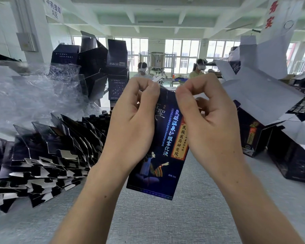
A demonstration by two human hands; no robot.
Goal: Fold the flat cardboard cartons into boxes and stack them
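I hold a dark blue printed carton upright above the grey table, between both hands. My left hand grips its left side, fingers curled over the top edge. My right hand grips the right side, fingers curled at the top flap. The carton's top end is hidden behind my fingers. A fanned pile of flat dark cartons lies at the left. Folded dark boxes are stacked behind it.
Crumpled clear plastic wrap sits at the far left. Opened boxes with white flaps crowd the right side. Grey table surface lies below my hands. Two people sit at a table in the background.
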